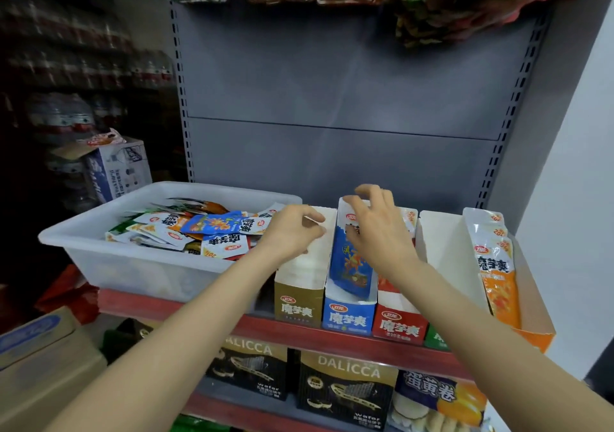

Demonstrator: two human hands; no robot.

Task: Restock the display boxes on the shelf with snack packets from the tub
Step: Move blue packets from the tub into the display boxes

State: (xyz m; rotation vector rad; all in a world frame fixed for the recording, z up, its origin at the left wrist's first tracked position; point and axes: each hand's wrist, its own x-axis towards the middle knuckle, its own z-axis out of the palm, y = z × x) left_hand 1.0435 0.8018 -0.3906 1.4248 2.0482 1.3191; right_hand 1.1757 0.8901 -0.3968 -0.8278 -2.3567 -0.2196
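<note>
Head view: shelf (pixel 232 327) bay seen from above, both bare arms reaching in.
Tub (pixel 99 252): translucent, at 9 o'clock on the shelf, heaped with mixed snack packets (pixel 212 228), blue, white and orange among them.
Display boxes: row at 3 o'clock of the tub; gold box (pixel 299 302) touching the blue box (pixel 347 318), then red box (pixel 398 327), a green box mostly hidden, and orange box (pixel 531 335) at the far 3 o'clock end.
Blue packet (pixel 349 262): standing in the blue box, tilted back, top edge near the rear wall.
Orange packet (pixel 496 272): lying along the orange box, alone as far as can be seen.
Left hand (pixel 292 232): fingers loosely curled, resting at the gold box's upper rim, at the tub's 3 o'clock edge; no packet visible in it.
Right hand (pixel 375 228): fingers spread, hovering over the blue packet's top; whether it touches cannot be told.
Step in hand (judged): seating the blue packet in its matching box.
Handling advice: press the packet upright against the rear wall, label forward, so further packets stack in front; steady the light card box against tipping; match colour to box before each drop.
Progress (judged): early; the gold box looks empty, the tub well filled.
</note>
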